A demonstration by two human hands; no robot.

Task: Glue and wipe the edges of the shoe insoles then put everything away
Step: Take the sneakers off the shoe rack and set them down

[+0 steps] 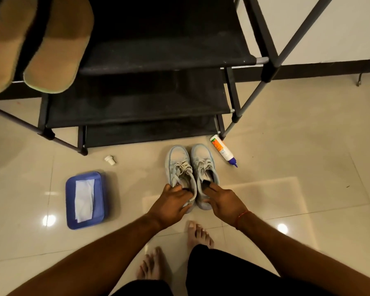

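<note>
Two pale blue-white sneakers stand side by side on the tiled floor, toes toward the rack: the left sneaker (178,165) and the right sneaker (203,162). My left hand (171,205) grips the heel collar of the left sneaker, fingers curled into its opening. My right hand (223,200) holds the heel of the right sneaker, fingers reaching inside. Two tan insoles (58,45) lie on the rack's top shelf at upper left. A glue bottle (222,150) lies on its side right of the shoes. A white wipe (84,199) rests in a blue tray (71,218).
A black shoe rack (158,56) with several fabric shelves stands just behind the sneakers. A small white cap (110,160) lies on the floor left of them. My bare feet (199,233) are below my hands. A black skirting runs along the wall.
</note>
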